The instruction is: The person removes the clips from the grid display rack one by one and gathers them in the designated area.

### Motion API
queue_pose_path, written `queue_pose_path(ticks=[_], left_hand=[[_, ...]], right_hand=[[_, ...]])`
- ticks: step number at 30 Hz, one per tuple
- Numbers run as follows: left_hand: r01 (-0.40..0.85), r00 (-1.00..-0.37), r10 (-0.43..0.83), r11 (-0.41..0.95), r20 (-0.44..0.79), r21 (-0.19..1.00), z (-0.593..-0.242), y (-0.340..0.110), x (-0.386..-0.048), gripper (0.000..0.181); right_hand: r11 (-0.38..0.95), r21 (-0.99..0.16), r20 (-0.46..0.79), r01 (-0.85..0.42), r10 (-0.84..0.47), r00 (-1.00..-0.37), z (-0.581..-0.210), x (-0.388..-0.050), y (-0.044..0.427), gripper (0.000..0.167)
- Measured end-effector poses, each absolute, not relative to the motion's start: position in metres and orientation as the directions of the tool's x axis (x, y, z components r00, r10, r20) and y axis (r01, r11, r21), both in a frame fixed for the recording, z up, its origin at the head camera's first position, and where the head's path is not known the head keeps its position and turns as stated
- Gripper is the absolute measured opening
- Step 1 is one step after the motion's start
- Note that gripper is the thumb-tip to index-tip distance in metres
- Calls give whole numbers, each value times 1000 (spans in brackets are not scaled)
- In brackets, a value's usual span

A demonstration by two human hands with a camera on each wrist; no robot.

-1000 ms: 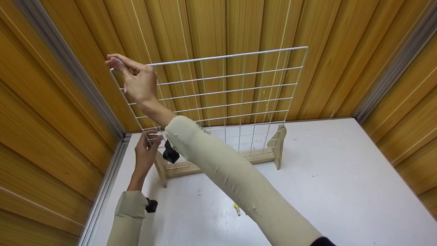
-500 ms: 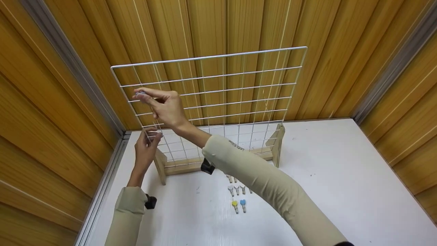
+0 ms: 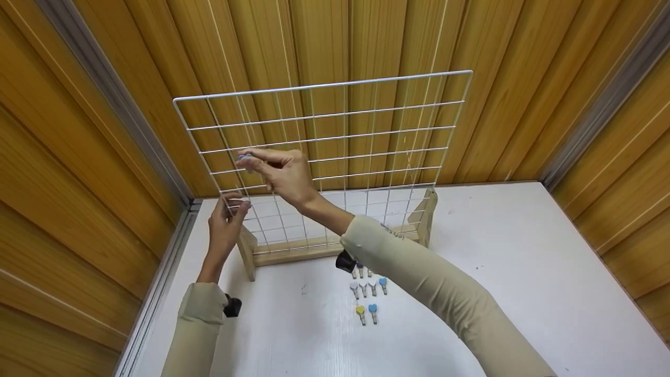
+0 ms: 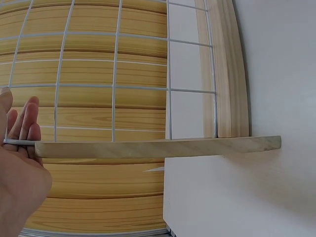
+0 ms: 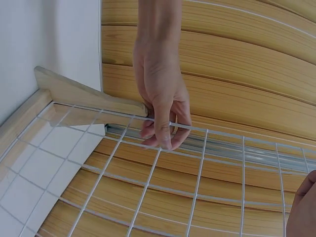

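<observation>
A white wire grid panel [image 3: 324,139] stands upright in a wooden base [image 3: 298,255]. My left hand [image 3: 224,230] grips the panel's left side wire low down, near the wooden side foot [image 4: 148,149]; the left wrist view shows its fingers [image 4: 30,118] about the wire. My right hand [image 3: 287,177] is in front of the panel's left part and pinches a small clip [image 3: 245,156] with a bluish head between thumb and forefinger. Most of that clip is hidden by the fingers. Whether it touches a wire cannot be told. Only part of the right hand [image 5: 302,207] shows in the right wrist view.
Several small clips lie on the white table [image 3: 293,335] in front of the base, among them a yellow heart clip [image 3: 360,310] and a blue heart clip [image 3: 372,308]. My right sleeve [image 3: 419,267] crosses above the table. Wood-patterned walls [image 3: 324,31] stand behind and on both sides.
My right hand has come down and to the right from the panel's upper left corner, still pinching the small clip. The clips on the table came into view. My left hand holds its place.
</observation>
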State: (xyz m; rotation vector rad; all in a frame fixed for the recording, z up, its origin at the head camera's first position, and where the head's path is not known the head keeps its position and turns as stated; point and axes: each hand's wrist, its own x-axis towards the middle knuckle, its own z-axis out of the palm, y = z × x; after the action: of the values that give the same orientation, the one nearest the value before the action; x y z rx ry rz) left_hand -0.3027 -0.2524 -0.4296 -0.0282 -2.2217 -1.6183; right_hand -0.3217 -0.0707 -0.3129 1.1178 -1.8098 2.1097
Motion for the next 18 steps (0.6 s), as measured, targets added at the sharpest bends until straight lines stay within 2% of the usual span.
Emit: queue_pose_path(ticks=[8, 18], left_hand=[[234, -928, -197, 356, 317, 905, -425, -255, -302, 28], [247, -929, -186, 335, 321, 909, -438, -256, -310, 29]], right_hand=[[-238, -775, 629, -585, -364, -687, -330, -317, -47, 22], [-191, -798, 599, -571, -360, -716, -376, -314, 8, 21]])
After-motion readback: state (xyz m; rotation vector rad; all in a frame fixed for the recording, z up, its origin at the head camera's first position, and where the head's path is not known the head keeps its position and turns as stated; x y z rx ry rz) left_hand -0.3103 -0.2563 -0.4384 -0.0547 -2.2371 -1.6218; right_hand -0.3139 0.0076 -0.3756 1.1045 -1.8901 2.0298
